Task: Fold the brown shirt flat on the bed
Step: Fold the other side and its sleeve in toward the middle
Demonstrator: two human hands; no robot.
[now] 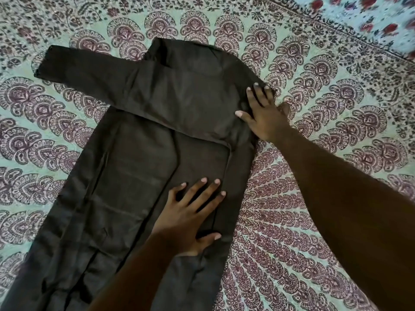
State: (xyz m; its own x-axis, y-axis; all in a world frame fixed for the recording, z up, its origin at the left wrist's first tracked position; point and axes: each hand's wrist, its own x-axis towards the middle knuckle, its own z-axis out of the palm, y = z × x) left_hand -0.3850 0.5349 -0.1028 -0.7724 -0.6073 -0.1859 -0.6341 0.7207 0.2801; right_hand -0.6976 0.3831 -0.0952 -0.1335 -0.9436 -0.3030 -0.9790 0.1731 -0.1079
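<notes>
Brown shirt [139, 167] lies spread on patterned bedsheet [314, 198], one sleeve out to the left. Left hand [190, 212] flat, fingers splayed, pressing a folded panel. Right hand [262, 113] beyond it, fingers straight, pressing the shoulder edge.

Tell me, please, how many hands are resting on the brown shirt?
2. The left hand lies flat on the lower middle of the brown shirt; the right hand presses its upper right edge.
</notes>
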